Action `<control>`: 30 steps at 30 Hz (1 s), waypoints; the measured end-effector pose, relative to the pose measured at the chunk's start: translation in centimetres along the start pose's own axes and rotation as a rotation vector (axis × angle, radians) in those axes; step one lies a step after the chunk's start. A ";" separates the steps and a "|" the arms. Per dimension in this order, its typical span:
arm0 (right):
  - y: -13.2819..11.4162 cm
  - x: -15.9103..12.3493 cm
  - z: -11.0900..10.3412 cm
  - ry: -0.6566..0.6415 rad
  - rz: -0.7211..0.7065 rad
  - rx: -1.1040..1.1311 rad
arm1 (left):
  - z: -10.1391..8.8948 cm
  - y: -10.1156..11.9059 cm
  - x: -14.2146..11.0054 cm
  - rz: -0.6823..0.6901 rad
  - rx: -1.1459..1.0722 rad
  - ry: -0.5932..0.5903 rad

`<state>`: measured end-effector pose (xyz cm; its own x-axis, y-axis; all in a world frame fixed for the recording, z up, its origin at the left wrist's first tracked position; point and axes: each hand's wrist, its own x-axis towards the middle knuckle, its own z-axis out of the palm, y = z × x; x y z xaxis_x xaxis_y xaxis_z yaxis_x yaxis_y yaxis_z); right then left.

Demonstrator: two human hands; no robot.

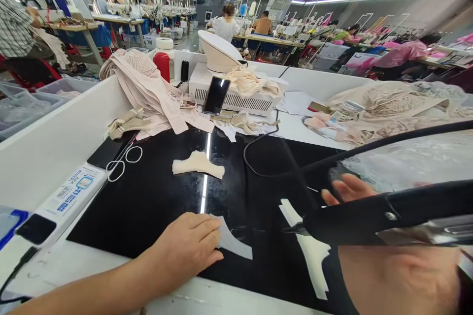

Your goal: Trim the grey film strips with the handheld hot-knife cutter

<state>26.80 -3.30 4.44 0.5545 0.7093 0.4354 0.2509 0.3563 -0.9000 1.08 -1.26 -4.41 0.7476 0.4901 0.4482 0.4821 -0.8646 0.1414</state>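
Note:
My left hand (194, 243) rests on the black work surface, its fingers close together on a pale grey-white cut piece (235, 243) that sticks out to the right. At the lower right, my right hand (401, 273) is blurred, wrapped round a large black tool (354, 221) with a screw and a narrow pointed tip. Some of its fingers show above the tool. The tip lies over a cream cut piece (312, 261), whose middle it partly covers. Farther back, a small stack of cream cut pieces (198, 163) lies on the black surface.
A black cable (246, 155) loops across the surface. At the left are a white-and-blue box (70, 189) and a white cord loop (133, 154). Behind stand a phone (216, 94), a white machine (240, 101), a red container (161, 66) and beige fabric strips (148, 88). Lace pieces (391, 101) lie right.

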 end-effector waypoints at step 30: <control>1.5 -3.2 9.7 -0.188 -0.126 0.510 | 0.2 0.4 0.2 -0.011 0.009 0.048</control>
<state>17.67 0.87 1.88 0.3819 0.7221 0.5769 -0.1359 0.6613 -0.7377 1.52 -1.51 -4.43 0.7193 0.4939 0.4886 0.4946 -0.8579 0.1390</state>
